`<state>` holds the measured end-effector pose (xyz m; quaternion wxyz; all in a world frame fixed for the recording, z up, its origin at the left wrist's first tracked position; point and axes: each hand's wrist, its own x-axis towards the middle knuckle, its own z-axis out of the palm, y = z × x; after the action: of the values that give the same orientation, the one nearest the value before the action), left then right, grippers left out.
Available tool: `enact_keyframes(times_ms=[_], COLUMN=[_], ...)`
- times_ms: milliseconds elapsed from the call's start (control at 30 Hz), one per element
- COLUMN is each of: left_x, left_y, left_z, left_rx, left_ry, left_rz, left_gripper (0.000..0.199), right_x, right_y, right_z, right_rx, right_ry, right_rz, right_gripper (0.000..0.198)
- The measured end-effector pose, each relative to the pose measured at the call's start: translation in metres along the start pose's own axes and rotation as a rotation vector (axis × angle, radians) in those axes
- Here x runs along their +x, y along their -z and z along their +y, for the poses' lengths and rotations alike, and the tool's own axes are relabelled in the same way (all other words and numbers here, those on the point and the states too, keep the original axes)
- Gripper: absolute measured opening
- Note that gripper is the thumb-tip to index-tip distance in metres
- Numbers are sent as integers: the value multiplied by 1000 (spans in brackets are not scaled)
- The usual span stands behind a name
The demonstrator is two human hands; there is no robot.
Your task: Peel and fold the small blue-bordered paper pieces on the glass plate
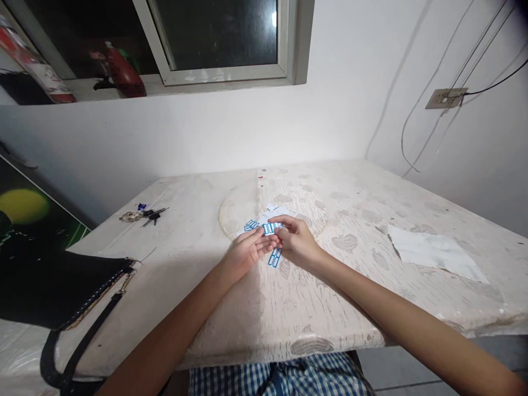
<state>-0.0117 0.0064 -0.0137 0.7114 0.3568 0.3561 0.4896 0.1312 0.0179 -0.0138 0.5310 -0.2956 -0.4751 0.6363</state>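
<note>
Between my two hands, just above the table, is a small white paper piece (269, 228) printed with a row of blue-outlined boxes. My left hand (247, 250) pinches its left end between thumb and fingers. On its right end are the thumb and forefinger of my right hand (297, 239). Beyond the hands lie more white paper pieces (282, 211), partly hidden behind my right hand. A blue-outlined paper piece (251, 224) shows just past my left fingers, and another blue-outlined strip (275, 257) lies below the hands.
Patterned cloth under clear plastic covers the table (330, 308). Keys (153, 215) lie at the left, near a black bag (61, 286) with a strap. A torn white sheet (433, 253) rests at the right. Cables hang from a wall socket (446, 98).
</note>
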Motion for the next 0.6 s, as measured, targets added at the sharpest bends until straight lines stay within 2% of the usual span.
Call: enact_keyframes(times_ms=[133,333,600], left_x=[-2,-2,-3], left_y=[-2,-2,-2], left_z=[1,1,2], left_rx=[41,66,72], left_ry=[-6,-47,-24], left_rz=[5,-28,-6], left_gripper=[13,12,10], right_x=[-1,-1,1], right_y=[0,0,1], right_z=[-2,-4,0], right_rx=[-16,74,0], right_ry=[-8,-47,-4], right_rz=[-5,1,-3], right_gripper=[25,27,28])
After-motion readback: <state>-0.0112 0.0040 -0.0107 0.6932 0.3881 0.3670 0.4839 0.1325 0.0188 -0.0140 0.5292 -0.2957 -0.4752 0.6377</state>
